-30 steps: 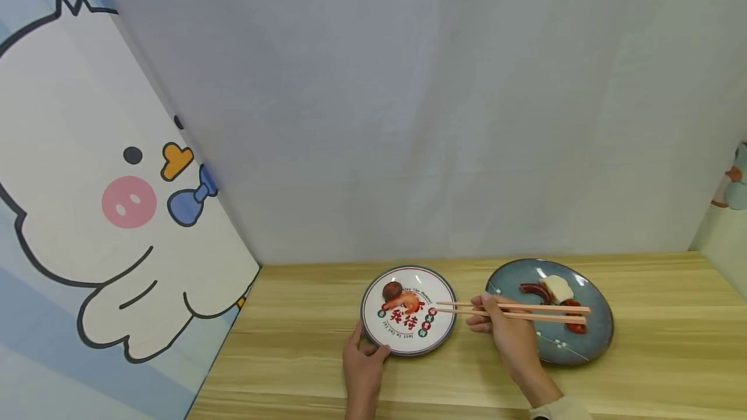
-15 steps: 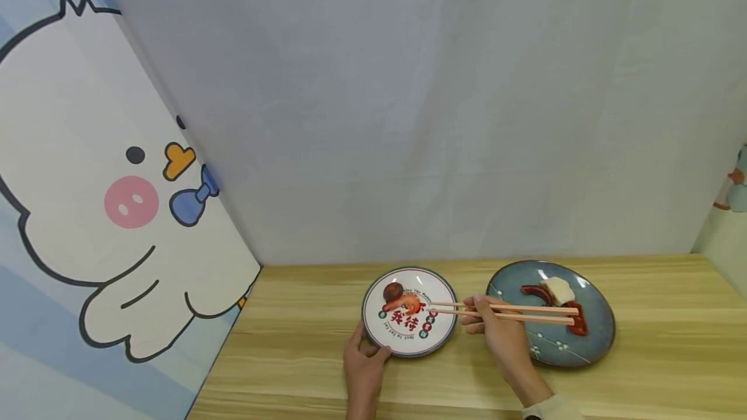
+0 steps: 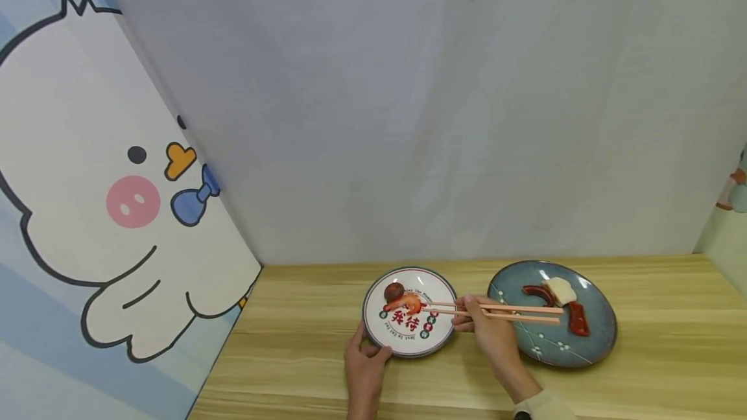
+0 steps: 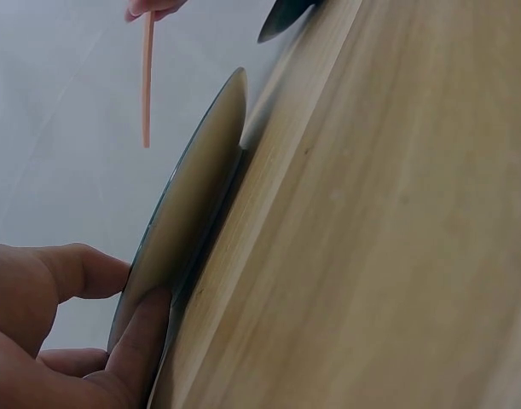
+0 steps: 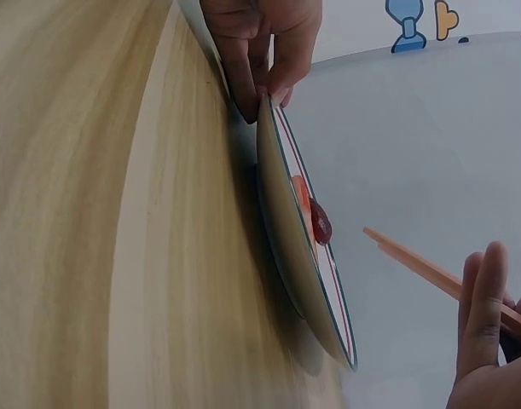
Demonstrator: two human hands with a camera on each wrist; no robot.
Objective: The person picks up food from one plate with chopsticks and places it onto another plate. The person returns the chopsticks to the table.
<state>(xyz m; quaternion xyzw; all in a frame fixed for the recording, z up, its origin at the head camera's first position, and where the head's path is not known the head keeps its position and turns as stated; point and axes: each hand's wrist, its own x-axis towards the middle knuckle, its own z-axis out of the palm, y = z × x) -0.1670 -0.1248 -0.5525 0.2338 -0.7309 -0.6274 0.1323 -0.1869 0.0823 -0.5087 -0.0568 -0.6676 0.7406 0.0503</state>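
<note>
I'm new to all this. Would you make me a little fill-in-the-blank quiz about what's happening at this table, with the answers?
1. The right hand holds a pair of ____.
2. The shrimp lies on a plate that is mostly ____ in colour.
3. That plate's rim is gripped by the person's ____ hand.
4. The blue plate bears ____ pieces of food.

Missing words: chopsticks; white; left; three.

Round white plate with dark-green rim sits face-up. Curled orange shrimp lies on plate. Two long pale-orange chopsticks, near-parallel, extend from above plate past its right edge.
</note>
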